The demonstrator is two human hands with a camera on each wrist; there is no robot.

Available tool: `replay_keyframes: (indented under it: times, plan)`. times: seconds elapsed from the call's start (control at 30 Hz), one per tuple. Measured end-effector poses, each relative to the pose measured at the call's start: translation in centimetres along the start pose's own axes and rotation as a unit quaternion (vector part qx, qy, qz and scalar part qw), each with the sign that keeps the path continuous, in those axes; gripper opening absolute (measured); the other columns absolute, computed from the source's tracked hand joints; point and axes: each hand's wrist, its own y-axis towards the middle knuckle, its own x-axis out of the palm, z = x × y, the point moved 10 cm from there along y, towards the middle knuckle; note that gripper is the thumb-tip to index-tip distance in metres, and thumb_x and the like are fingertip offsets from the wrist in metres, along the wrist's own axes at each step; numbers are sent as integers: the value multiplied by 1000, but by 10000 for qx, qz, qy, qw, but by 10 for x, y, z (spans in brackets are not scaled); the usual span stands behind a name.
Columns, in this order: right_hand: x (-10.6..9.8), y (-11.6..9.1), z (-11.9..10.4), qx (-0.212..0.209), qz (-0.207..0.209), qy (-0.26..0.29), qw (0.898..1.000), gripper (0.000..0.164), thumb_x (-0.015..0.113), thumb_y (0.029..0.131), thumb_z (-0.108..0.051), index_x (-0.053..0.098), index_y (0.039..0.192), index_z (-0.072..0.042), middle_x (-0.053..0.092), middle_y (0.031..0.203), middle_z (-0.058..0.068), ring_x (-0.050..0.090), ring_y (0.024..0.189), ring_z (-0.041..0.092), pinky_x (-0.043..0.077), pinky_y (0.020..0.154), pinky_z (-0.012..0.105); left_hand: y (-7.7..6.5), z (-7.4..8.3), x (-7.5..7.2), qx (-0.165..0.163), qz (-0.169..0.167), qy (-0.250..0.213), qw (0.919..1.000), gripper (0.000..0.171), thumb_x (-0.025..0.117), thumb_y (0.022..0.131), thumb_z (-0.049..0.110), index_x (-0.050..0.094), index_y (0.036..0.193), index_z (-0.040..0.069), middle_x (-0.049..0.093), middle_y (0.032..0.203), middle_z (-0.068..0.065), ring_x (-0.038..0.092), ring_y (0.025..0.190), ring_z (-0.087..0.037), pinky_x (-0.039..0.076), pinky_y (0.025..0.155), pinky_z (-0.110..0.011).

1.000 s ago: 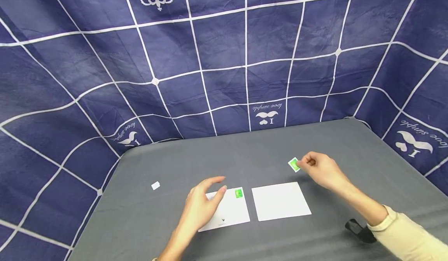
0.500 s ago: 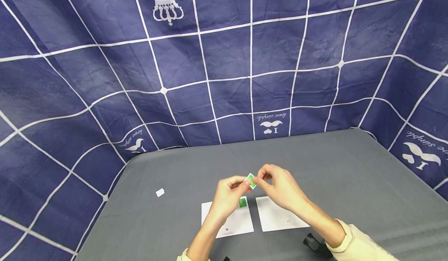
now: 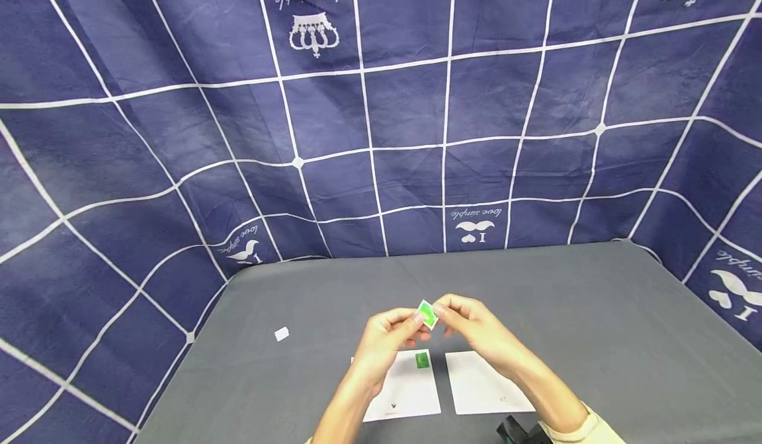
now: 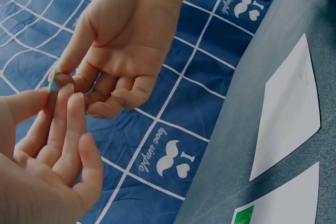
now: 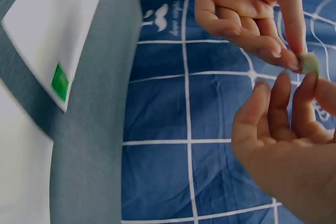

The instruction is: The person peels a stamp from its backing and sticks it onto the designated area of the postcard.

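Observation:
Between my two hands, raised over the grey table, is a small green postage stamp (image 3: 428, 314) with a white border. My left hand (image 3: 376, 348) pinches its left side between thumb and fingers. At the opposite edge, my right hand (image 3: 485, 331) pinches it with thumb and index finger. The wrist views show the stamp (image 5: 310, 63) nearly hidden by fingertips. Below the left hand lies a white envelope (image 3: 407, 391) with another green stamp (image 3: 422, 360) in its upper right corner. A second white envelope (image 3: 479, 384), partly covered by the right forearm, lies beside it.
A small white piece of paper (image 3: 282, 333) lies on the left part of the grey table (image 3: 250, 378). A blue curtain (image 3: 411, 113) with white grid lines rises behind the table and along its sides.
My right hand has brought the stamp from the right to the middle. The left hand has risen off the left envelope to meet it, and both hands now pinch the stamp.

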Motion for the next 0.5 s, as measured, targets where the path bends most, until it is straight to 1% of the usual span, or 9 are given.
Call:
replay_keyframes:
  times: [0.1,0.2,0.27,0.37,0.43,0.5]
  plan:
    - [3,-2,8,83,-224,664,9975,23,45,102,-21,60,100,-3,59,95,2,53,91,15,44,82,31,-1,-2,5,-47,-302,-253,9992,33,59,95,16,61,113,-11,69,91,-5,65,81,-12,49,78,-30]
    - [2,-4,13,100,-113,751,9971,23,46,102,-21,60,100,-3,60,94,1,54,91,16,44,81,31,-2,-3,7,-81,-486,-325,9983,34,58,95,16,60,114,-13,69,92,-4,65,82,-11,49,80,-29]
    - [-2,-5,15,85,120,617,9980,24,47,101,-20,61,100,-1,61,93,2,56,91,18,45,79,31,-2,-3,7,-83,-504,-260,9984,34,58,95,16,61,113,-13,70,92,-4,65,82,-11,49,79,-28]
    - [-7,-5,16,86,504,459,9976,25,50,100,-19,61,100,3,61,86,2,57,83,18,46,75,30,0,-5,7,-94,-495,-6,9987,33,59,95,17,63,112,-11,70,93,-7,65,82,-11,49,77,-26]
    - [-8,-3,18,158,557,611,9965,23,51,100,-19,61,97,1,60,82,0,56,79,16,46,73,29,1,-5,8,-87,-549,150,9983,31,59,95,17,64,110,-10,71,94,-9,65,82,-12,49,76,-26]
    - [-6,0,20,321,423,968,9939,21,50,100,-21,61,94,-4,59,80,-2,55,76,12,45,72,27,4,-5,10,-44,-636,296,9975,30,60,94,15,65,109,-10,70,94,-12,65,82,-13,50,75,-26]
